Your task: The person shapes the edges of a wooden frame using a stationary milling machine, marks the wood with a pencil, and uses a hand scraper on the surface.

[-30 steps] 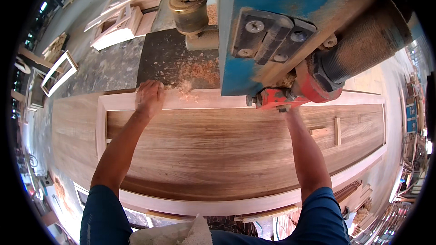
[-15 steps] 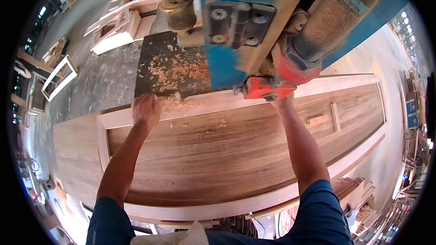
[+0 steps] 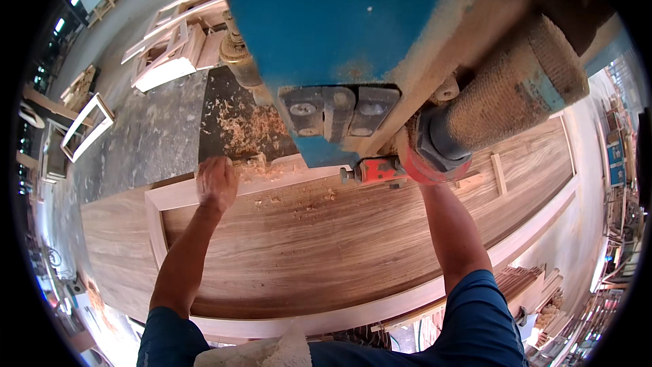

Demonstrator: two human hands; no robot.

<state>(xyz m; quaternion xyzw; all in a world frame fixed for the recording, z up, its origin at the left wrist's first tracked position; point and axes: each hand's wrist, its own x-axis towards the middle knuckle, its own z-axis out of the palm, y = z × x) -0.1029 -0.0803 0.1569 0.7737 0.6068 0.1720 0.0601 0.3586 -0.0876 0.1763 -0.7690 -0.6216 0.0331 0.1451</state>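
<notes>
A long brown wood panel (image 3: pixel 319 238) with a pale wooden frame (image 3: pixel 170 195) lies flat in front of me. At the far left, my left hand (image 3: pixel 217 182) is closed over the frame's far rail, fingers curled at its edge. Beside it, curly wood shavings (image 3: pixel 252 165) lie on the rail and on the dark machine plate (image 3: pixel 219 109) behind. My right forearm reaches the far rail farther right. The red fitting (image 3: pixel 382 170) and thick dusty cylinder (image 3: pixel 516 95) of a blue machine (image 3: pixel 319 20) hide my right hand's fingers.
The blue machine overhangs the panel's far edge. Two small wood strips, one of them upright in view (image 3: pixel 499 173), lie on the panel's right part. Pale wooden frames (image 3: pixel 173 47) are stacked at the far left; wood pieces (image 3: pixel 526 285) sit below the near right edge.
The blue machine looks larger and lower in view, covering more of the far rail and my right wrist. My left hand stays on the rail, a little lower in the picture.
</notes>
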